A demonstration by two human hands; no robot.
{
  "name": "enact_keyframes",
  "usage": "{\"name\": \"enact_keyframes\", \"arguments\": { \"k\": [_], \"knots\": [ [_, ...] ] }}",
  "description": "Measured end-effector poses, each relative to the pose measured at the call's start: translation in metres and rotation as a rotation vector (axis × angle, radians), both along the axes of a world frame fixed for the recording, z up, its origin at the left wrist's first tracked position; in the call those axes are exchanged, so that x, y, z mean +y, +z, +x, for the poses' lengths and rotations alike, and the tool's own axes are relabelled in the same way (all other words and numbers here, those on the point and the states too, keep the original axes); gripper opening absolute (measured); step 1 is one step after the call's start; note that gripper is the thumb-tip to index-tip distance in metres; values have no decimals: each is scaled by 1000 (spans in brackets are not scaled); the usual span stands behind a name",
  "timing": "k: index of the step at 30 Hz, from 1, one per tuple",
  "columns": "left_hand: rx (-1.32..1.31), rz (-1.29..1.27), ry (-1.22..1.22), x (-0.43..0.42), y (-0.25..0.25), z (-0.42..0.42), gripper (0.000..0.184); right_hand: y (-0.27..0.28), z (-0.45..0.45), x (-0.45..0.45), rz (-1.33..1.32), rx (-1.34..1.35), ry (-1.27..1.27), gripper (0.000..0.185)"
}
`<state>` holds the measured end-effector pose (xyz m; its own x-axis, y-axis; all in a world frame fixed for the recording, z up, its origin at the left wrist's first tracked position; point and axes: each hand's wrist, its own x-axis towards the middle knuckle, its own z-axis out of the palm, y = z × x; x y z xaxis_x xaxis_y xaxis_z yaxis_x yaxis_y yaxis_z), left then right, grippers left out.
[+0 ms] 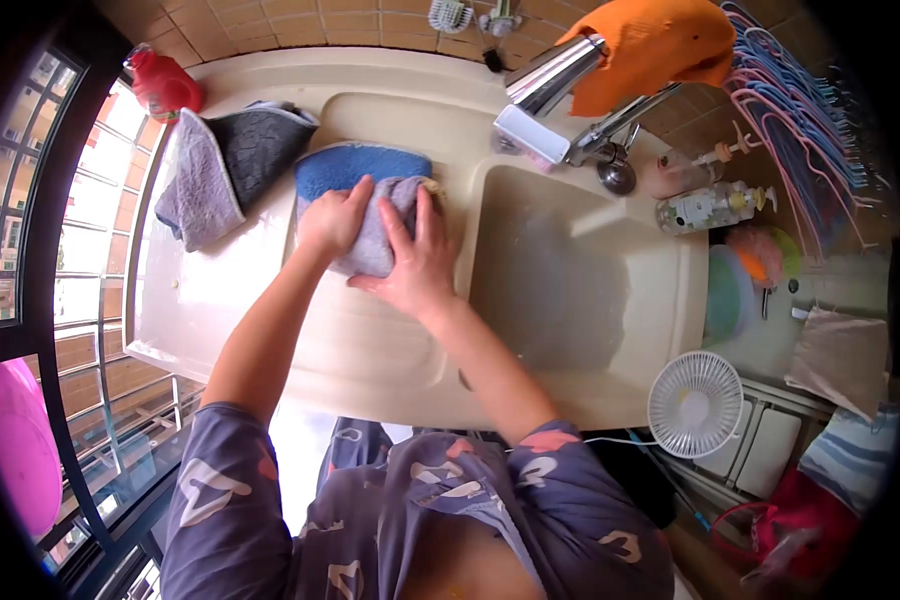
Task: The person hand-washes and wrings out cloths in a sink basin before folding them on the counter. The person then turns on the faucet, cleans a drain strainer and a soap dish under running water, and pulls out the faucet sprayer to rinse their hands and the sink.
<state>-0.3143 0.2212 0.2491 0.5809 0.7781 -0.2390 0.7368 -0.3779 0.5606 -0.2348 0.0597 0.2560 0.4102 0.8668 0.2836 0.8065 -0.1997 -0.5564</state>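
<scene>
A blue cloth (355,165) lies on the ribbed left part of the beige sink counter (350,350). Bunched over its lower part is a light grey cloth (370,245), with a bit of yellow at its right edge. My left hand (337,222) presses on the left side of the grey cloth, fingers closed together near the blue cloth. From the right, my right hand (422,258) grips the same grey cloth with bent fingers. A folded two-tone grey cloth (235,165) lies further left on the counter.
Right of my hands is the sink basin (550,280), below a faucet (595,140) and an orange cloth (650,50). Pump bottles (710,207) stand at its right, with a white fan (695,404) nearer. A red bottle (162,85) stands at the back left; hangers (795,110) hang right.
</scene>
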Motion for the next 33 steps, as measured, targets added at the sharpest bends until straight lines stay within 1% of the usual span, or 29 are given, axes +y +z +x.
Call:
{"name": "enact_keyframes", "arguments": {
  "k": [1,4,5,7,8,9,10,11,12,14,16,18,19,20,21,22,24,28,30,32,33],
  "knots": [
    [-9,-36,-2,-4,3,-7,69,7,-5,-2,-60,-23,-1,107],
    [-70,-125,37,-24,12,-25,69,8,-17,-15,-5,-62,55,95],
    [-115,-164,12,-32,11,-36,68,11,-24,-23,-13,-70,48,95],
    [-214,-241,-12,-47,13,-58,66,21,-43,-40,-141,-135,55,90],
    [-260,-288,-18,-57,16,-72,64,24,-53,-50,-147,-140,45,90],
    [-298,-304,-76,-65,10,-87,53,27,-62,-59,-154,-140,52,89],
    [-356,-348,-139,-76,14,-105,43,29,-70,-68,-159,-142,57,87],
    [-594,-132,-142,-91,5,-121,42,29,-77,-74,-152,-147,50,86],
    [-671,63,-160,-104,10,-138,52,33,-87,-79,-162,-143,40,86],
    [-588,389,-438,-113,25,-166,60,38,-107,-85,-199,0,8,79],
    [-587,344,-455,-110,14,-173,63,34,-116,-86,-229,14,6,82],
    [-585,303,-463,-103,8,-170,66,34,-111,-81,-277,116,-9,87],
    [-545,259,-458,-99,4,-165,67,34,-105,-76,-316,153,-9,91],
    [-505,222,-459,-94,3,-159,68,34,-99,-70,-327,164,-16,91],
    [-528,266,-448,-89,5,-152,67,35,-94,-65,-370,214,-16,91],
    [-520,248,-451,-85,5,-148,67,34,-89,-60,-415,265,-12,91],
    [-552,170,-424,-76,3,-138,64,31,-77,-49,-429,258,-17,91],
    [-532,92,-394,-60,2,-123,61,32,-56,-25,-440,309,19,91],
    [-504,15,-359,-54,3,-117,58,40,-46,-12,-569,467,32,91],
    [-475,-28,-345,-47,5,-111,55,46,-35,1,-622,490,35,89],
    [-441,-89,-315,-43,3,-109,54,45,-29,7,-683,537,39,89]
  ]
}}
